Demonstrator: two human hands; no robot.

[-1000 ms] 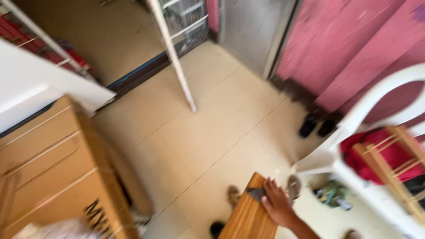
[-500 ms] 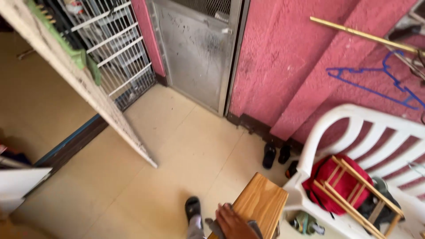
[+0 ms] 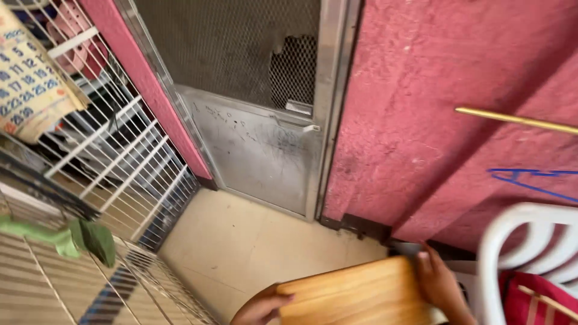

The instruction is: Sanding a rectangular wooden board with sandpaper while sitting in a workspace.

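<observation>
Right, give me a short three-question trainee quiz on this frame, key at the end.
1. True or false: both hands grip the wooden board.
2. Which colour is the plastic chair at the right edge? A) white B) green C) black
3. Fill in: the metal door has a ____ upper panel with a hole torn in it.

Key
1. True: the left hand holds the board's near-left end, the right hand its right end.
2. A
3. mesh
</observation>
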